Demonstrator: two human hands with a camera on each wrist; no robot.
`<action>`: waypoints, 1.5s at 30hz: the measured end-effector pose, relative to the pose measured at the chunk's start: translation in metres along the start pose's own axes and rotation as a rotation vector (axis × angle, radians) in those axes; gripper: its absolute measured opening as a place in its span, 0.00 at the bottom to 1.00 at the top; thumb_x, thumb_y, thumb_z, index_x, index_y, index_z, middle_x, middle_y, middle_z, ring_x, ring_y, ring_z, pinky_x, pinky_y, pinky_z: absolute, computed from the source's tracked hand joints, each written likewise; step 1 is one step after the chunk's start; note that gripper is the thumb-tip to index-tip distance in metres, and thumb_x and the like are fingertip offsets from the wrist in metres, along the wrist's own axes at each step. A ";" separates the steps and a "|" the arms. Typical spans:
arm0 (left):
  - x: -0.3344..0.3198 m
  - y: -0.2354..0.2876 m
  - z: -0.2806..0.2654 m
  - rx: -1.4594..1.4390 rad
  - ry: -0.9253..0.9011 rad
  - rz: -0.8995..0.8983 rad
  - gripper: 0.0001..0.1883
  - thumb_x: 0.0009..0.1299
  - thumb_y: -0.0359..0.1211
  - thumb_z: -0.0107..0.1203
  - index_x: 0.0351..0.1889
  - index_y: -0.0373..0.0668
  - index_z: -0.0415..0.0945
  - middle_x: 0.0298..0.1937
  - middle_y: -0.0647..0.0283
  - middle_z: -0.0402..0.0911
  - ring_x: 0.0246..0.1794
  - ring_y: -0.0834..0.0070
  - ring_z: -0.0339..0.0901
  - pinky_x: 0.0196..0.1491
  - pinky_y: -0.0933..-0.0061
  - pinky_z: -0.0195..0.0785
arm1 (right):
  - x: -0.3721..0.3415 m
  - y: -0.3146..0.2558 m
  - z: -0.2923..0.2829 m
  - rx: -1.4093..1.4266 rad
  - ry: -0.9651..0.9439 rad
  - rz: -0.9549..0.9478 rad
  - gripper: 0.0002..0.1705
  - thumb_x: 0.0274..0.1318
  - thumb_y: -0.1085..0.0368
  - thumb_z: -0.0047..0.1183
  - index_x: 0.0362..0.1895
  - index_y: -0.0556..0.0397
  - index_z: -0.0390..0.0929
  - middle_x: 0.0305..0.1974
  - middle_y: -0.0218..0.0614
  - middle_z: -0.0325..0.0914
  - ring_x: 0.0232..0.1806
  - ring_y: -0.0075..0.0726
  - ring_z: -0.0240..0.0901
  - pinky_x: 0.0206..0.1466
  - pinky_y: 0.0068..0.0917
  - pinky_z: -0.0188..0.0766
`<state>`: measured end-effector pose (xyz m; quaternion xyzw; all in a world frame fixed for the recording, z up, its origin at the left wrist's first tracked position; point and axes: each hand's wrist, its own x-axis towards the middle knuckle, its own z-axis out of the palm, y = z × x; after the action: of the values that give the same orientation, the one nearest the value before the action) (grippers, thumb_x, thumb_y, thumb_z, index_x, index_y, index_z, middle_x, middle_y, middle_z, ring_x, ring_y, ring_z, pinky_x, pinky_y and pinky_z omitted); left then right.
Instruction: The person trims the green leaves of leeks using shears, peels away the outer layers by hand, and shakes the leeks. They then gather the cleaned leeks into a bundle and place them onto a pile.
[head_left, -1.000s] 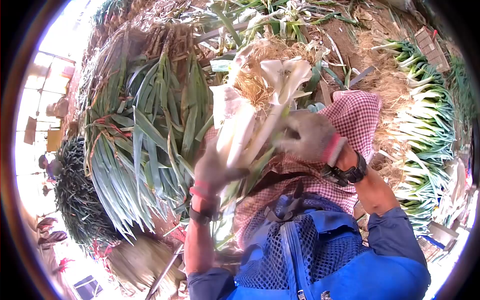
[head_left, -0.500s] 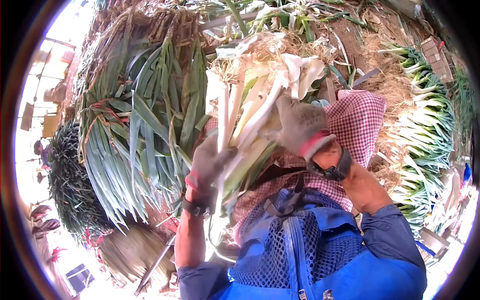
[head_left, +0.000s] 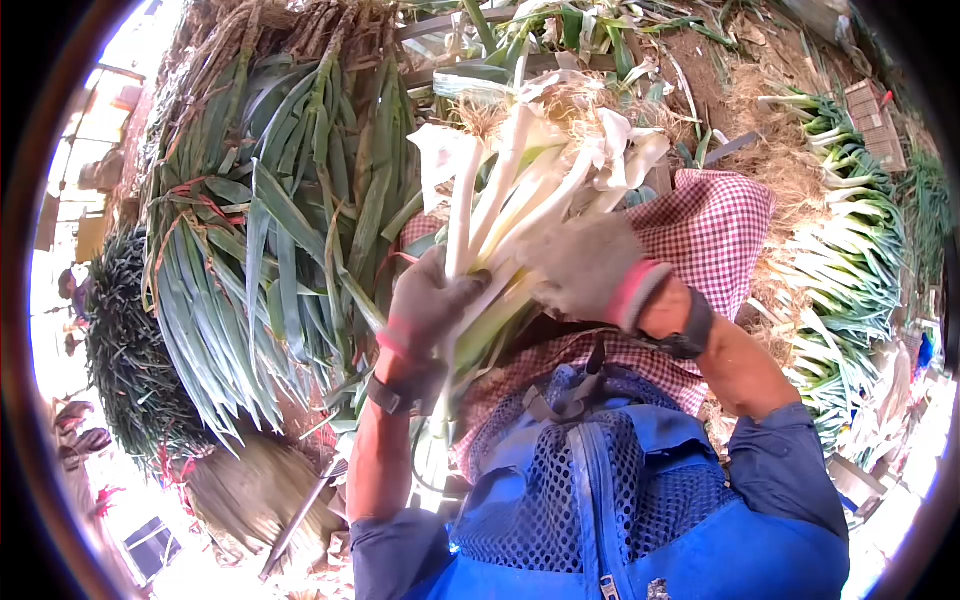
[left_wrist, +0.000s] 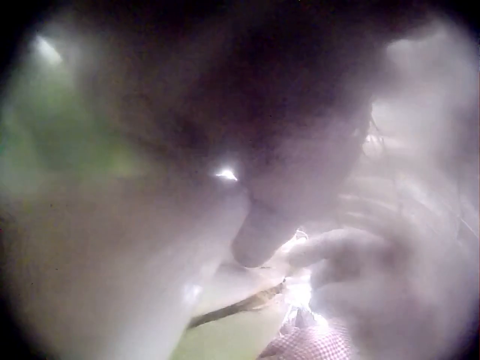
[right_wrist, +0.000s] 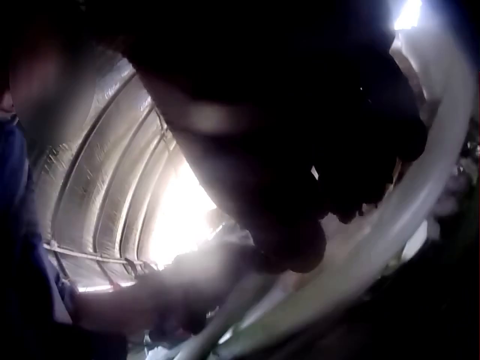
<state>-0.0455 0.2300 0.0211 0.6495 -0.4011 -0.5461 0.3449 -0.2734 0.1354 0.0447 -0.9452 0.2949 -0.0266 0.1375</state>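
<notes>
In the head view my gloved left hand (head_left: 425, 300) grips a bunch of leeks (head_left: 502, 190) low on their pale stalks, with the thumb across the front. White shanks and stringy roots point away from me, and loose peeled outer layers hang among them. My gloved right hand (head_left: 590, 265), blurred, is at the right side of the bunch with its fingers curled in on a stalk. A pale leek stalk (right_wrist: 409, 217) curves close past the dark right hand (right_wrist: 292, 150) in the right wrist view. The left wrist view is hazy, the hand (left_wrist: 300, 135) filling much of it.
A large pile of untrimmed leeks (head_left: 300, 220) stands to the left, with a darker bundle (head_left: 140, 350) beyond. Cleaned leeks (head_left: 850, 250) lie in a row at the right. A checked cloth (head_left: 710, 230) covers my lap. Leaf scraps (head_left: 590, 30) litter the ground ahead.
My right hand has moved along the right side of the bunch and is now lower and closer in. The white stalks have fanned apart; my left hand keeps its grip.
</notes>
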 end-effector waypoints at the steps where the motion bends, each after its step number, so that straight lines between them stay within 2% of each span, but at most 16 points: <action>1: -0.002 0.002 0.003 -0.040 0.011 -0.004 0.19 0.71 0.31 0.70 0.58 0.36 0.83 0.47 0.68 0.88 0.44 0.83 0.80 0.52 0.76 0.74 | 0.002 -0.001 0.010 -0.017 -0.073 -0.059 0.11 0.65 0.56 0.56 0.44 0.45 0.84 0.34 0.42 0.86 0.35 0.49 0.87 0.34 0.49 0.81; 5: -0.005 0.005 0.006 -0.011 0.077 -0.096 0.17 0.73 0.35 0.69 0.55 0.36 0.84 0.41 0.71 0.86 0.38 0.84 0.77 0.45 0.77 0.72 | 0.002 0.012 0.023 -0.169 -0.183 -0.067 0.09 0.62 0.58 0.57 0.32 0.48 0.81 0.28 0.37 0.82 0.31 0.45 0.85 0.34 0.46 0.80; 7: -0.003 0.000 0.007 -0.004 0.097 -0.072 0.17 0.74 0.36 0.68 0.55 0.37 0.84 0.40 0.72 0.85 0.36 0.85 0.76 0.42 0.77 0.71 | 0.013 0.052 0.018 -0.314 -0.090 0.190 0.14 0.67 0.56 0.54 0.29 0.47 0.82 0.25 0.35 0.81 0.25 0.38 0.81 0.25 0.38 0.76; 9: -0.003 -0.003 0.006 0.006 0.112 -0.050 0.17 0.75 0.37 0.67 0.55 0.37 0.84 0.38 0.72 0.84 0.35 0.85 0.74 0.40 0.78 0.69 | 0.011 0.100 -0.034 -0.157 0.173 0.503 0.12 0.74 0.54 0.50 0.41 0.44 0.83 0.24 0.32 0.80 0.21 0.33 0.75 0.23 0.36 0.74; 10: -0.002 -0.003 0.005 -0.016 0.107 -0.066 0.19 0.73 0.37 0.70 0.56 0.37 0.83 0.40 0.71 0.85 0.37 0.84 0.76 0.42 0.77 0.71 | 0.002 0.159 -0.035 -0.231 0.488 0.401 0.12 0.76 0.53 0.49 0.44 0.41 0.82 0.24 0.30 0.79 0.20 0.32 0.72 0.24 0.38 0.73; 13: -0.003 -0.001 0.005 -0.062 0.039 -0.081 0.27 0.69 0.38 0.75 0.62 0.36 0.80 0.48 0.67 0.87 0.44 0.81 0.80 0.50 0.75 0.75 | -0.008 0.222 -0.104 -0.130 0.515 0.947 0.19 0.73 0.47 0.55 0.55 0.44 0.82 0.29 0.28 0.82 0.26 0.31 0.77 0.29 0.35 0.74; 16: -0.002 -0.005 0.006 0.055 -0.033 -0.031 0.40 0.62 0.38 0.81 0.70 0.38 0.74 0.58 0.62 0.86 0.56 0.75 0.81 0.61 0.70 0.75 | -0.010 0.218 -0.109 -0.010 0.474 0.897 0.22 0.76 0.49 0.52 0.63 0.46 0.80 0.41 0.38 0.89 0.34 0.41 0.84 0.41 0.43 0.79; 19: -0.004 -0.004 0.011 0.332 -0.057 0.042 0.54 0.54 0.38 0.85 0.79 0.41 0.66 0.68 0.59 0.83 0.68 0.69 0.79 0.71 0.66 0.72 | 0.001 0.148 -0.095 0.162 0.317 0.733 0.27 0.73 0.49 0.58 0.69 0.45 0.77 0.36 0.33 0.84 0.31 0.27 0.79 0.31 0.28 0.76; 22: -0.011 0.024 0.018 0.650 0.009 -0.061 0.56 0.48 0.36 0.85 0.79 0.52 0.68 0.66 0.57 0.85 0.67 0.61 0.82 0.71 0.63 0.72 | 0.011 0.082 -0.053 0.134 0.405 0.060 0.21 0.69 0.56 0.61 0.64 0.45 0.83 0.36 0.31 0.86 0.31 0.27 0.79 0.30 0.27 0.77; 23: -0.012 0.025 0.019 0.650 0.006 -0.065 0.56 0.48 0.36 0.85 0.79 0.52 0.68 0.66 0.57 0.85 0.67 0.61 0.82 0.71 0.63 0.72 | 0.013 0.063 -0.053 0.154 0.201 -0.037 0.21 0.67 0.56 0.61 0.61 0.45 0.84 0.37 0.34 0.87 0.33 0.33 0.83 0.35 0.32 0.80; 25: -0.011 0.028 0.020 0.674 0.017 -0.120 0.54 0.50 0.36 0.84 0.78 0.53 0.69 0.64 0.57 0.86 0.64 0.60 0.84 0.69 0.63 0.73 | 0.021 0.020 -0.075 -0.017 -0.447 0.136 0.24 0.65 0.49 0.62 0.56 0.52 0.84 0.49 0.46 0.88 0.46 0.50 0.88 0.54 0.45 0.84; 28: -0.010 0.020 0.018 0.678 0.024 -0.138 0.53 0.50 0.36 0.84 0.78 0.54 0.69 0.62 0.56 0.87 0.63 0.61 0.85 0.69 0.63 0.73 | -0.002 0.034 -0.041 -0.112 -0.471 0.057 0.25 0.64 0.45 0.64 0.53 0.50 0.85 0.45 0.48 0.89 0.46 0.52 0.88 0.52 0.47 0.83; 37: -0.009 0.015 0.017 0.564 0.039 -0.069 0.51 0.50 0.35 0.84 0.76 0.52 0.72 0.61 0.56 0.88 0.61 0.64 0.86 0.67 0.65 0.75 | -0.010 0.025 -0.009 -0.013 -0.285 0.639 0.38 0.62 0.27 0.58 0.41 0.52 0.89 0.36 0.50 0.89 0.44 0.57 0.89 0.48 0.52 0.82; 42: -0.010 0.023 0.018 0.574 0.039 -0.068 0.50 0.50 0.34 0.84 0.76 0.52 0.73 0.61 0.56 0.88 0.60 0.65 0.86 0.66 0.66 0.76 | -0.021 0.034 0.023 0.206 -0.138 0.727 0.31 0.63 0.37 0.64 0.42 0.57 0.88 0.37 0.57 0.88 0.42 0.59 0.88 0.47 0.50 0.82; 44: -0.009 0.019 0.018 0.567 0.064 -0.075 0.50 0.51 0.31 0.84 0.76 0.50 0.73 0.61 0.57 0.88 0.59 0.67 0.86 0.65 0.68 0.77 | -0.025 0.051 0.052 0.787 0.126 0.668 0.23 0.62 0.48 0.67 0.40 0.59 0.87 0.37 0.52 0.89 0.39 0.52 0.89 0.45 0.44 0.82; 45: -0.009 0.017 0.018 0.567 0.062 -0.074 0.50 0.51 0.31 0.84 0.76 0.50 0.73 0.61 0.57 0.88 0.59 0.67 0.86 0.65 0.68 0.77 | -0.025 0.056 0.047 0.786 0.127 0.670 0.23 0.62 0.48 0.67 0.40 0.59 0.87 0.37 0.52 0.89 0.39 0.52 0.89 0.45 0.44 0.82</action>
<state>-0.0662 0.2305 0.0377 0.7507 -0.5031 -0.4043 0.1413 -0.3185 0.1164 -0.0149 -0.6725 0.5566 -0.1473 0.4650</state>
